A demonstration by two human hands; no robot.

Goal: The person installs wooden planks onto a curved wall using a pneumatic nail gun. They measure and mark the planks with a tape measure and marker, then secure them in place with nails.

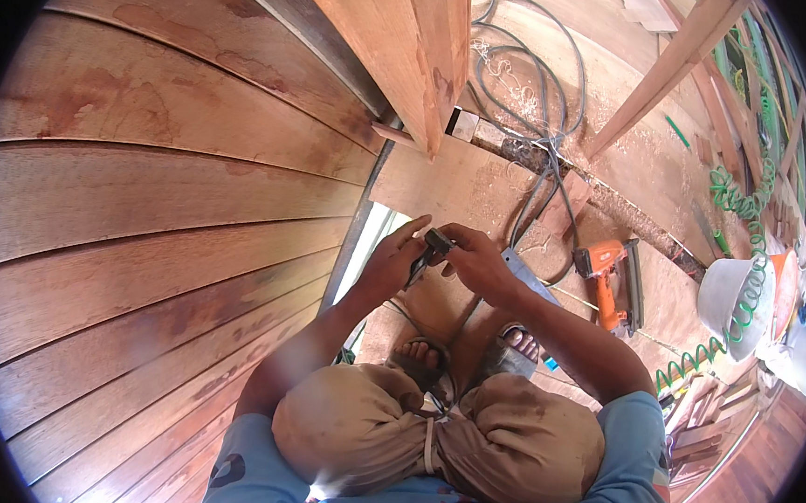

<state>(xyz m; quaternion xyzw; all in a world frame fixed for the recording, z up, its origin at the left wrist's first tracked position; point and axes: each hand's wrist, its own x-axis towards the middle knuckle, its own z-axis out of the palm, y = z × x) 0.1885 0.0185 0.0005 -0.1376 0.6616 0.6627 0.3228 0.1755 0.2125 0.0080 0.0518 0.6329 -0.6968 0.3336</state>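
Observation:
I am crouching, and both my hands meet in front of my knees around a small black object with a block-like top. My left hand has its fingers closed about the object's lower, darker part, with the index finger stretched upward. From the other side, my right hand pinches the block-like end between thumb and fingers. Fingers cover much of the object, so its exact kind cannot be made out. Beside my right wrist lies a flat blue-grey piece, partly hidden by the forearm.
Wooden plank cladding rises along my left. An orange nail gun rests on the plywood floor to my right, near a grey bucket and a green coiled hose. Black cables loop ahead; a wooden post slants at far right.

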